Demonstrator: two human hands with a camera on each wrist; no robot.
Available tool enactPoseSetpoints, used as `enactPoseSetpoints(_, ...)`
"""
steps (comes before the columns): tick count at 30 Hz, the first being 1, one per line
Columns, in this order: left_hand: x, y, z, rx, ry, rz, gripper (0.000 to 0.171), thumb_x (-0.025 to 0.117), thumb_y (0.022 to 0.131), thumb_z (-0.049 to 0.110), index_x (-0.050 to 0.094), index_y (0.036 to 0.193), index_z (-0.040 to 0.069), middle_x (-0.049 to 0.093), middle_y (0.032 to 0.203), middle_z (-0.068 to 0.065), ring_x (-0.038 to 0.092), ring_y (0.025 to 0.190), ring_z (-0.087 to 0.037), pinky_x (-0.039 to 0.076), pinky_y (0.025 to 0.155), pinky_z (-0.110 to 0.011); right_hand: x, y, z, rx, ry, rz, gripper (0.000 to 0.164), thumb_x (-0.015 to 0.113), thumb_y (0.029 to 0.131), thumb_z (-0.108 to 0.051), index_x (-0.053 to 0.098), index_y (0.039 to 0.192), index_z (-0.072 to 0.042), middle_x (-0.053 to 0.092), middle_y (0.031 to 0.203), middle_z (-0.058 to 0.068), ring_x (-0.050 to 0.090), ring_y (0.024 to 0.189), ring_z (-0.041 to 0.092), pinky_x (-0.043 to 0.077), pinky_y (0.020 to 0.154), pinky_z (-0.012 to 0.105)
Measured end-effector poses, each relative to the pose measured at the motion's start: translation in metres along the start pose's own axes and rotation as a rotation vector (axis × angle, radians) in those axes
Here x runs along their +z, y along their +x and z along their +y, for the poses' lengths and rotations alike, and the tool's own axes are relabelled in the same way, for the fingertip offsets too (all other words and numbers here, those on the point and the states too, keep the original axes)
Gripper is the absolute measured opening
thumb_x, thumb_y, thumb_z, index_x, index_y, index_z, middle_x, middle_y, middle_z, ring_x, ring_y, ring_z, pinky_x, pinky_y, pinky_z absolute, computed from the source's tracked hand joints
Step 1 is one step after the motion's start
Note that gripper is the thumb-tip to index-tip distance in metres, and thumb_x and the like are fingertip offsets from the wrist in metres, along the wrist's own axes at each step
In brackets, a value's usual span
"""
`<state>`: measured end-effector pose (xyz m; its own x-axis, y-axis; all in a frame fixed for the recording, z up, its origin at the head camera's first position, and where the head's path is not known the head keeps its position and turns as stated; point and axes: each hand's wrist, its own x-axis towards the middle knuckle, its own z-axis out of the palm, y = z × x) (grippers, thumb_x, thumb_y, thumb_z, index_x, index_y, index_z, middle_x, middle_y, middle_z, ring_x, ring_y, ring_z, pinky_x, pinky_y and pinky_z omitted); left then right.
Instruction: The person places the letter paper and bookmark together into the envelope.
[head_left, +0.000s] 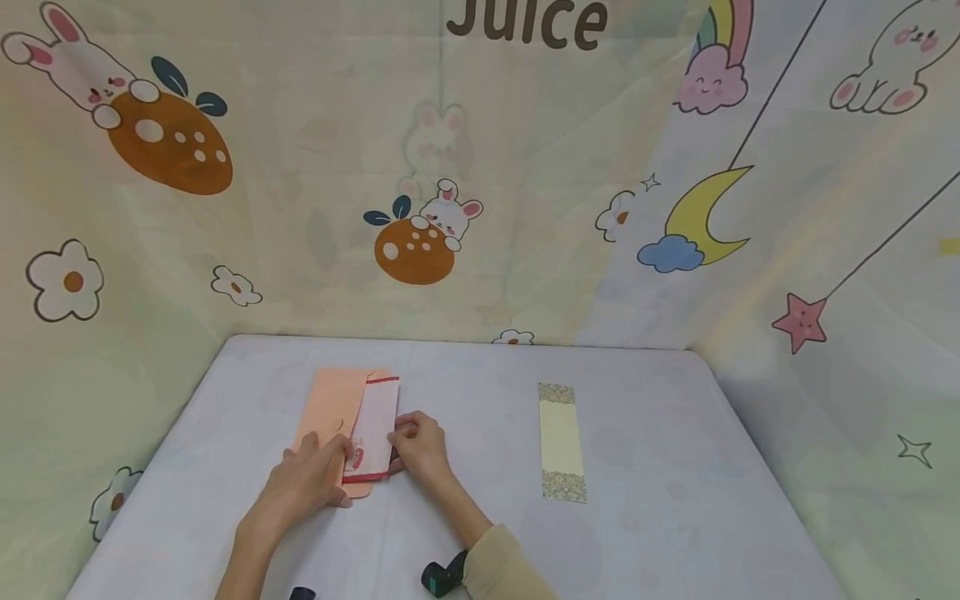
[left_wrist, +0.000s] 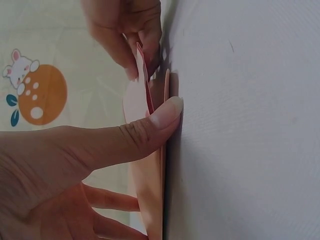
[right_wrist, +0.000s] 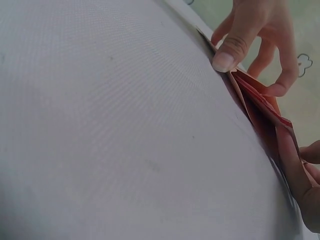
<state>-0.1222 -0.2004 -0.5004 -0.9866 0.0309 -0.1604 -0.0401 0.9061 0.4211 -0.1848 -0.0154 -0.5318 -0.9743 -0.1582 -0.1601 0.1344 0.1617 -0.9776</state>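
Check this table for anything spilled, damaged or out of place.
Nothing looks clearly wrong: no spill or damage shows. The red-edged white card juts past one side of the peach envelope, but the right hand is pinching it.

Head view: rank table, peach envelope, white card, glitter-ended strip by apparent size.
1. Table
2. Peach envelope
3. White card (partly hidden) and glitter-ended strip: too close to rank.

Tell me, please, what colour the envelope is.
The envelope is pale orange, or peach; the head view shows it best.
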Motion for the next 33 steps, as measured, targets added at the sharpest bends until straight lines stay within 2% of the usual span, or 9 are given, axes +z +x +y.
enactPoseSetpoints(7,0.0,0.001,0.0,-0.014,0.004,-0.01,0.067,0.098,0.062,0.032,0.061,0.116,0.024,0.05,0.106,-0.016,0.051,0.086,-0.04,0.046,0.067,-0.046,0.005,-0.001,-0.001,-0.028,-0.06,0.039,0.02,0.072,0.091,0.002,0.064,0.11,0.004,0.069,0.075,0.005,0.067,0.057,0.014,0.056,0.05,0.029)
enactPoseSetpoints(12,0.0,0.002,0.0,-0.018,0.01,-0.012,0.066,0.098,0.062,0.031,0.061,0.116,0.024,0.05,0.107,-0.016,0.051,0.086,-0.04,0.046,0.067,-0.045,0.011,-0.001,-0.003,-0.018,-0.128,0.072,0.025,0.073,0.091,0.0,0.067,0.116,0.001,0.066,0.078,0.0,0.063,0.056,0.009,0.053,0.049,0.024)
enactPoseSetpoints(19,0.0,0.0,0.0,0.004,0.005,0.0,0.069,0.098,0.06,0.03,0.062,0.119,0.023,0.051,0.106,-0.016,0.05,0.083,-0.037,0.045,0.065,-0.044,0.014,-0.002,-0.004,-0.061,-0.173,0.053,0.036,0.072,0.09,0.002,0.066,0.125,0.003,0.069,0.085,0.002,0.061,0.059,0.006,0.051,0.05,0.022)
enactPoseSetpoints(26,0.0,-0.002,0.0,0.016,0.011,0.007,0.067,0.098,0.061,0.029,0.061,0.116,0.023,0.049,0.101,-0.013,0.049,0.08,-0.035,0.043,0.064,-0.044,0.017,-0.002,-0.004,-0.087,-0.208,0.035,0.039,0.072,0.091,0.0,0.065,0.129,0.002,0.07,0.088,0.001,0.061,0.067,0.004,0.051,0.056,0.019)
enactPoseSetpoints(33,0.0,-0.001,0.001,0.005,0.003,0.003,0.064,0.098,0.062,0.027,0.06,0.113,0.024,0.049,0.1,-0.012,0.049,0.081,-0.034,0.042,0.065,-0.044,0.024,-0.001,-0.004,-0.1,-0.176,0.026,0.041,0.069,0.092,0.004,0.061,0.132,0.006,0.066,0.083,-0.001,0.057,0.053,0.005,0.049,0.047,0.02)
